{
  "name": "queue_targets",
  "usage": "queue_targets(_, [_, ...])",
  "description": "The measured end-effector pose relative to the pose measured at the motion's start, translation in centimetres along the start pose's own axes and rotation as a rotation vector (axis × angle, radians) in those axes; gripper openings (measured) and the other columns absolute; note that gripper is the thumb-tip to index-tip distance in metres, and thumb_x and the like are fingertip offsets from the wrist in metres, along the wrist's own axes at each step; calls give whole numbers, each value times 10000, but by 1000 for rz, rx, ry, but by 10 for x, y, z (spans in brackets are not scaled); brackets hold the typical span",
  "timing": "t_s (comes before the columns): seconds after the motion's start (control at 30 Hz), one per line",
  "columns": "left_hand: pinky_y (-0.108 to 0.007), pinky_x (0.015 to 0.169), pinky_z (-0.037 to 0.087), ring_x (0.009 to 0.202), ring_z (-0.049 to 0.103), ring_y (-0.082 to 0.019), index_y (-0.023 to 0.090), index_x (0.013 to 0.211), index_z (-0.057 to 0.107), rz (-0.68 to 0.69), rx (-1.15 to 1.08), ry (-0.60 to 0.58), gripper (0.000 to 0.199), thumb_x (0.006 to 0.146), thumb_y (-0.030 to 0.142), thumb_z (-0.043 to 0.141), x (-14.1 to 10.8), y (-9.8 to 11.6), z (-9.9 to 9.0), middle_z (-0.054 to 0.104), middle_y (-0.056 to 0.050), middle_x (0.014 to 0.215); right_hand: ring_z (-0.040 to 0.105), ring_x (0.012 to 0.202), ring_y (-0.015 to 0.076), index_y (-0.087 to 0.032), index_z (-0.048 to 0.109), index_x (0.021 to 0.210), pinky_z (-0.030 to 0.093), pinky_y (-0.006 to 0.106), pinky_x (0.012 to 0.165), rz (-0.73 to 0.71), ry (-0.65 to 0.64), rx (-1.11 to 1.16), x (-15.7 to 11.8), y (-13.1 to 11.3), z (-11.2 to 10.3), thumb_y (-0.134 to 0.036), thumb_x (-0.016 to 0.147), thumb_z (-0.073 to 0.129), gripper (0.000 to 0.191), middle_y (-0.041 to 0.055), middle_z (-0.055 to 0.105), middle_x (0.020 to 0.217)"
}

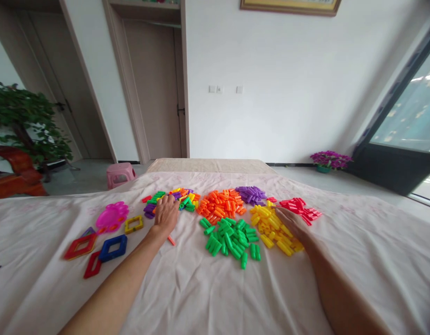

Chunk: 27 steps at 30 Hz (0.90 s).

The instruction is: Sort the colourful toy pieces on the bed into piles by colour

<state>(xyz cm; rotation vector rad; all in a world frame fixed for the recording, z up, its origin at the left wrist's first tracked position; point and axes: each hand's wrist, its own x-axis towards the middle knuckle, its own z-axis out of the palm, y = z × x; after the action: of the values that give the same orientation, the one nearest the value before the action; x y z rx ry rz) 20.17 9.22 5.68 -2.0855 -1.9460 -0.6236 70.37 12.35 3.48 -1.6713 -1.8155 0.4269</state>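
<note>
Fingers [165, 200] of the left hand [166, 216] are curled over the mixed pile [187, 201], left of the orange pile [221, 204]; whether they are closed on a piece cannot be told. Right of the orange pile, the right hand [287, 218] is held at the yellow pile [270, 223], its finger spacing unclear. Nearer than the orange pile, the green pile [232, 238] is spread on the cloth-covered desk [190, 298].

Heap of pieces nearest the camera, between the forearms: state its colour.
The heap is plain bright green, seen best in the head view, the only one.
</note>
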Motion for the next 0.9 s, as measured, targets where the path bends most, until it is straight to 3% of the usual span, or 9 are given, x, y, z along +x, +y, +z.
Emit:
queue_targets(0.13, [-506, 1003, 346, 1127, 485, -354, 191, 875, 691, 10, 14, 25, 143, 855, 174, 551, 2, -4, 4, 611, -167, 1075, 539, 1309, 325, -192, 661, 1315, 361, 467, 1145, -25, 10, -68, -6, -7, 4, -601, 929, 424, 610, 117, 606, 1400])
queue_targets(0.3, [-493, 1058, 353, 1192, 485, -331, 230, 967, 692, 16, -58, 86, 156, 873, 242, 568, 4, -8, 2, 633, -135, 1184, 594, 1241, 320, -197, 708, 1245, 433, 447, 1089, 105, 53, 157, -9, -7, 4, -642, 928, 395, 629, 106, 675, 1305])
queue_targets(0.43, [-415, 1009, 462, 1133, 602, -270, 207, 1046, 680, -108, -560, 91, 241, 893, 319, 532, -3, 1, 0, 695, -112, 1138, 645, 1152, 319, -183, 767, 1134, 476, 438, 1041, 139, 97, 345, -9, -2, 1, -686, 907, 397, 664, 111, 728, 1194])
queue_targets(0.57, [-345, 801, 558, 972, 704, -235, 158, 1112, 640, -242, -987, -27, 380, 899, 441, 502, -21, 15, 7, 744, -108, 1052, 659, 1122, 316, -187, 775, 1124, 470, 437, 1048, 138, 93, 410, -8, 4, 2, -719, 874, 447, 674, 105, 731, 1186])
queue_targets(0.67, [-345, 792, 562, 978, 715, -250, 140, 1102, 632, -277, -1202, -81, 441, 849, 498, 583, -34, 30, 7, 744, -126, 1064, 643, 1158, 325, -194, 766, 1145, 434, 459, 1091, 136, 75, 454, -6, 11, 3, -740, 861, 465, 685, 90, 727, 1205])
queue_targets(0.8, [-359, 878, 551, 1036, 699, -245, 158, 1114, 660, -154, -1220, -144, 414, 834, 461, 636, -41, 48, -3, 739, -116, 1110, 607, 1225, 330, -213, 773, 1125, 376, 469, 1148, 108, 64, 486, -2, 21, 4, -748, 865, 455, 675, 70, 712, 1243])
queue_targets(0.9, [-356, 922, 535, 1041, 690, -228, 178, 1092, 688, -98, -1094, -109, 343, 863, 421, 609, -39, 47, -2, 741, -97, 1110, 586, 1261, 322, -229, 759, 1154, 370, 472, 1155, 85, 62, 508, -3, 24, 3, -727, 879, 453, 647, 60, 694, 1280])
